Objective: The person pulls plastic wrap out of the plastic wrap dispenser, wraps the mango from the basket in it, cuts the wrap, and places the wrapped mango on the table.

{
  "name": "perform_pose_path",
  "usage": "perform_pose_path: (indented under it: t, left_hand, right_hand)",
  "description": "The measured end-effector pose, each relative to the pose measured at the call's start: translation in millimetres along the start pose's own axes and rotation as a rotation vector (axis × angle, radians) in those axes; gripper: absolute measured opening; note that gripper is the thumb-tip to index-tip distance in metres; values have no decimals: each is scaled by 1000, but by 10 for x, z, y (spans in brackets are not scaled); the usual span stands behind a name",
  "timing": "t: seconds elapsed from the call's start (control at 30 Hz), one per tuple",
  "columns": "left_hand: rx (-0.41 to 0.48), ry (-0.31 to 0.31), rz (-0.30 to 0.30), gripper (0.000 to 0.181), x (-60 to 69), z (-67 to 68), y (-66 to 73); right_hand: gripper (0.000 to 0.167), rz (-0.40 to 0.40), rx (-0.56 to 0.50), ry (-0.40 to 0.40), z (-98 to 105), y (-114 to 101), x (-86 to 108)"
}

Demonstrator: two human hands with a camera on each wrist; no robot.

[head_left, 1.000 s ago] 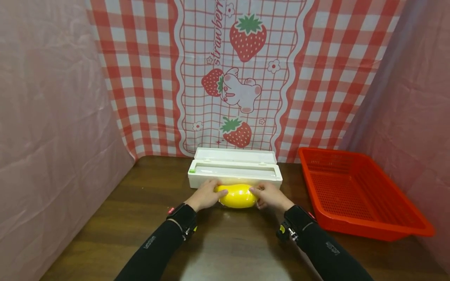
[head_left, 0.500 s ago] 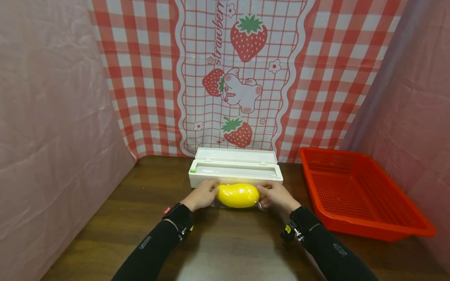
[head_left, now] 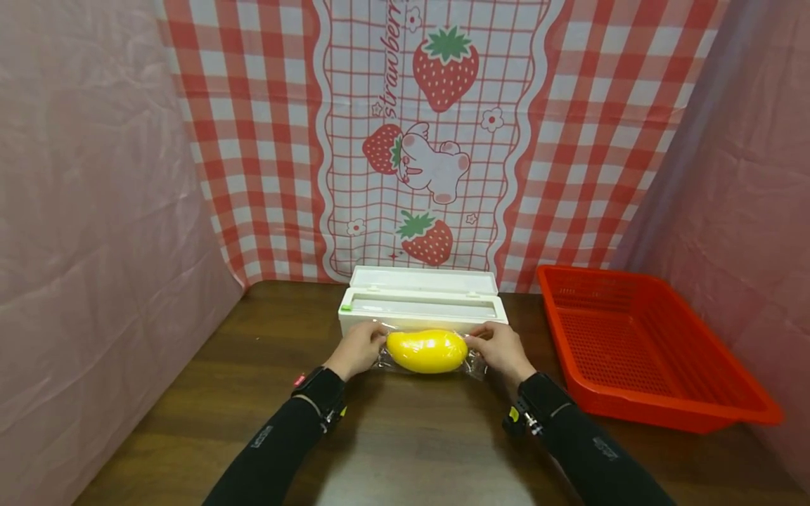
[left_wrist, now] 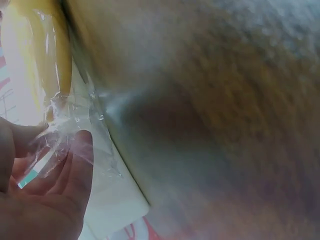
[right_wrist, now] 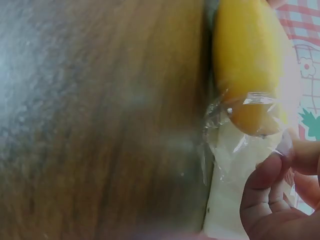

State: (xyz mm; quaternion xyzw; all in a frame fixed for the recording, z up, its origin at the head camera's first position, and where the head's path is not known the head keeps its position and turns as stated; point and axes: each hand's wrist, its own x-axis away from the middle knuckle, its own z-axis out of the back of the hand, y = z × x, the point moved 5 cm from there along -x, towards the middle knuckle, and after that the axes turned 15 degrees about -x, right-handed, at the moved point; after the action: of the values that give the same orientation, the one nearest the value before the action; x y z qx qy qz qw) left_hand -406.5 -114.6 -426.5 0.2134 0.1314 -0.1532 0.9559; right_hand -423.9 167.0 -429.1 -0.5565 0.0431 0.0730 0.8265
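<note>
A yellow, mango-like object (head_left: 427,351) wrapped in clear film hangs between the two hands, in front of the white box. My left hand (head_left: 358,349) pinches the loose film (left_wrist: 70,120) at its left end; the left wrist view shows thumb and fingers around the crinkled wrap. At the other end my right hand (head_left: 503,349) pinches the film (right_wrist: 240,117) between thumb and forefinger. Neither hand covers the yellow surface (right_wrist: 250,55). Loose film sticks out past both ends.
Behind the hands stands a long white box (head_left: 424,325) with its lid (head_left: 424,280) raised and a green piece (head_left: 346,308) at its left. A red plastic basket (head_left: 658,398) stands on the right of the wooden table (head_left: 405,450). Checked cloth (head_left: 266,140) hangs behind.
Both hands have moved outward from the yellow object onto the film ends. More clear film now shows on either side of it. The box and basket have stayed in place.
</note>
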Motion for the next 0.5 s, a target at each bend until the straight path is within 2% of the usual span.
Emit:
perform_pose_path:
  t: [0.1,0.3,0.5]
  left_hand:
    - [-23,29,1,9,2,0,-24]
    - [15,3,64,18,9,39,-76]
    - [28,-7,90,19,27,71,-124]
  right_hand:
    - [22,-3,25,17,-3,24,1]
    - [24,5,-5,38,35,29,4]
    - [21,84,93,56,61,-44,27]
